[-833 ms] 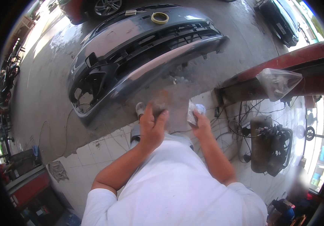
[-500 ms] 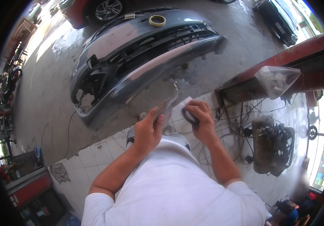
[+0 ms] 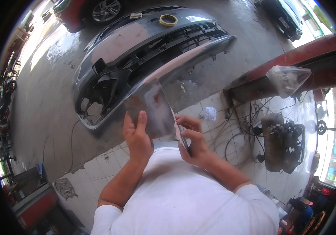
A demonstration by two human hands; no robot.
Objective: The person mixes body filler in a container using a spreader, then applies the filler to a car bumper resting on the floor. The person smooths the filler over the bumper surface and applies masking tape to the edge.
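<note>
My left hand (image 3: 138,141) grips the lower left part of a flat, grey putty mixing board (image 3: 148,107), thumb on its face. Reddish-brown and pale smears mark the board, which is tilted so its face shows. In my right hand (image 3: 195,143) is a thin putty spreader (image 3: 181,137), seen almost edge-on, with pinkish paste along it. The spreader meets or nearly meets the board's right edge; contact is hard to tell. Beyond the board lies a grey car bumper (image 3: 136,81) with pinkish patches. A yellow tape roll (image 3: 168,24) and a small pale block (image 3: 136,15) rest on it.
On the right, a red beam (image 3: 285,58) carries a clear plastic bag (image 3: 287,78). Hoses trail over the white tiles towards an air compressor (image 3: 275,143). A crumpled white wad (image 3: 210,113) and a grey rag (image 3: 65,188) lie on the floor. A red car (image 3: 72,17) stands behind.
The board has turned from nearly edge-on to face-up view and moved left. My right hand has come down and left, bringing the spreader to the board's right edge.
</note>
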